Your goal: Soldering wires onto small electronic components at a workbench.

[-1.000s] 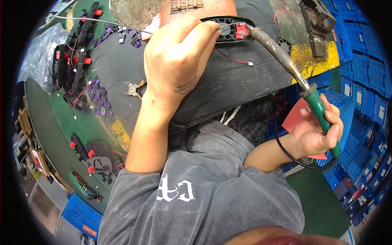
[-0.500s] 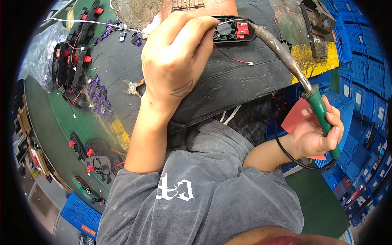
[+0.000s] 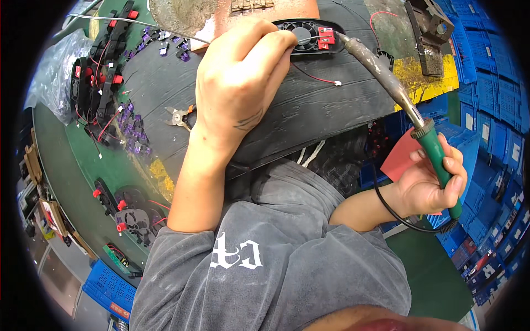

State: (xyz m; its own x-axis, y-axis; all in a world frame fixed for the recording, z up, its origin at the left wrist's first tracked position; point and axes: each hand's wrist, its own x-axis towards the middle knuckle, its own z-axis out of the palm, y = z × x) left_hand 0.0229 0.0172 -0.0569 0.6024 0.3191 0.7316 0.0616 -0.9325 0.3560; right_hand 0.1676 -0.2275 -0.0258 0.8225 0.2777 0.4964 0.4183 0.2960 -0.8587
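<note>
My right hand [image 3: 433, 179] is wrapped round the green handle of a soldering iron [image 3: 385, 73]. Its tip reaches the right end of a black fan housing [image 3: 288, 26], beside a red switch [image 3: 326, 38]. Pinched in my left hand [image 3: 241, 77] is a thin silvery solder wire [image 3: 132, 21], which trails off to the left and whose front end reaches over the fan [image 3: 303, 33] to the switch. The housing lies on the black work board, partly hidden by my left fingers. A red lead [image 3: 314, 76] with a white plug runs out below it.
Side cutters [image 3: 179, 118] lie left of my left forearm, near scattered purple-and-black parts [image 3: 134, 129]. Several black housings with red switches [image 3: 99, 83] are at the left. A metal stand [image 3: 428, 38] is at the far right, and blue crates [image 3: 497, 105] are stacked beyond it.
The solder wire's end has shifted from the housing's upper edge down onto the red switch. My left hand has moved slightly right and down, and the iron has lowered slightly.
</note>
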